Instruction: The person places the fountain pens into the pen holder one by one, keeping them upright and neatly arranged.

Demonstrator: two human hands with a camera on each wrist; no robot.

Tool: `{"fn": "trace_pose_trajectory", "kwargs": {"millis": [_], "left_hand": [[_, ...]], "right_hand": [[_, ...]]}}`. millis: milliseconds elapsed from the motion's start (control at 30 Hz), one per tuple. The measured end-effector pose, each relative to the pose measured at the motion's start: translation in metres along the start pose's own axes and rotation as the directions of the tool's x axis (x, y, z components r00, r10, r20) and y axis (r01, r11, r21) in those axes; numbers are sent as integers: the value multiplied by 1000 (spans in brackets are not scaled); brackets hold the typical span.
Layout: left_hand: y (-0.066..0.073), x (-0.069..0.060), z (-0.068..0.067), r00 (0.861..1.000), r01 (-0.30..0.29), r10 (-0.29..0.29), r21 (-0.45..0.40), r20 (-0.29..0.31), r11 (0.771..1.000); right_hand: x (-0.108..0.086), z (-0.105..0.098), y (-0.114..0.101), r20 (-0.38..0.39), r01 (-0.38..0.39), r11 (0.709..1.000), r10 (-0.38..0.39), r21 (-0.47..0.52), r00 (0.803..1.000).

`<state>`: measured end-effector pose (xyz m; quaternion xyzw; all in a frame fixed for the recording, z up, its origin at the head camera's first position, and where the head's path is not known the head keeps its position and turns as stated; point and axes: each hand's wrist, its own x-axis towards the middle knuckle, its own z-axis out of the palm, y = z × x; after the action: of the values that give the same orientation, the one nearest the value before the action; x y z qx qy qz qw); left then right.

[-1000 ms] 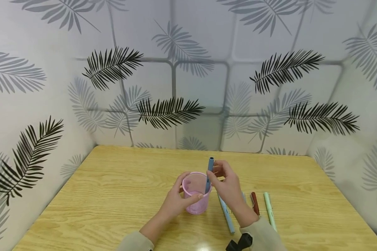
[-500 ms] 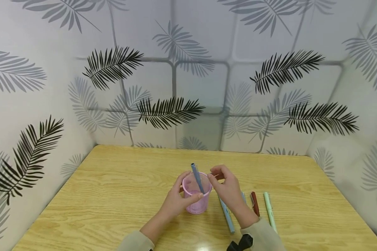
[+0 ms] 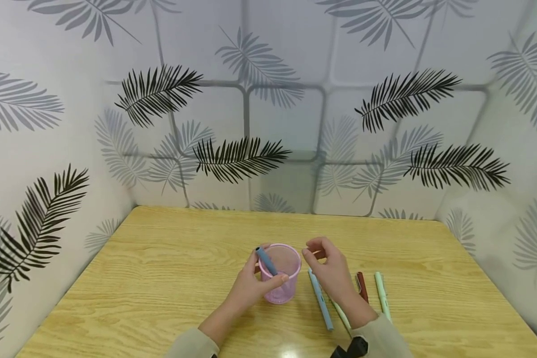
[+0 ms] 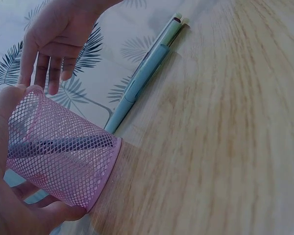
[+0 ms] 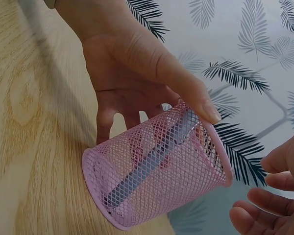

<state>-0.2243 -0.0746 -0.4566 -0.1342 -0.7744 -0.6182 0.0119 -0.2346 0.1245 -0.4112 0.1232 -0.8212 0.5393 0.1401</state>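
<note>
A pink mesh pen cup point(image 3: 281, 294) stands on the table, gripped by my left hand point(image 3: 246, 291), with the thumb over the near rim and the other fingers around the far left side. Inside it a blue-grey pen point(image 3: 266, 262) leans toward the left, its top end poking above the rim; through the mesh in the right wrist view the pen point(image 5: 149, 164) slants across the cup. Just right of the rim hovers my right hand point(image 3: 331, 271), fingers loosely bent and holding nothing.
On the table right of the cup lie a light blue pen point(image 3: 320, 301), a pale green pen point(image 3: 341, 314) partly under the right forearm, a dark red pen point(image 3: 362, 286) and a mint green pen point(image 3: 382, 297). A leaf-patterned wall covering point(image 3: 286, 189) borders the wooden table point(image 3: 161, 258).
My right hand has let go of the blue-grey pen and drawn slightly right. The pen has tipped from the cup's right side to its left. My left hand keeps its hold.
</note>
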Motion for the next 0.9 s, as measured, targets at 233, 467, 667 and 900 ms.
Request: {"fn": "trace_pose_trajectory", "kwargs": {"millis": [233, 467, 667, 900], "left_hand": [[-2, 1, 0, 1000, 17, -16, 17, -5, 1000], [-3, 2, 1, 1000, 12, -12, -5, 9, 1000], [1, 1, 0, 1000, 17, -16, -23, 17, 1000], [32, -8, -5, 999, 36, -35, -28, 33, 999]], "right_hand": [[-5, -11, 2, -5, -17, 1000, 17, -25, 1000], [-7, -22, 2, -22, -52, 998, 51, -38, 998], [-10, -30, 2, -35, -50, 997, 48, -60, 998], [-12, -38, 6, -39, -45, 997, 43, -56, 998]]}}
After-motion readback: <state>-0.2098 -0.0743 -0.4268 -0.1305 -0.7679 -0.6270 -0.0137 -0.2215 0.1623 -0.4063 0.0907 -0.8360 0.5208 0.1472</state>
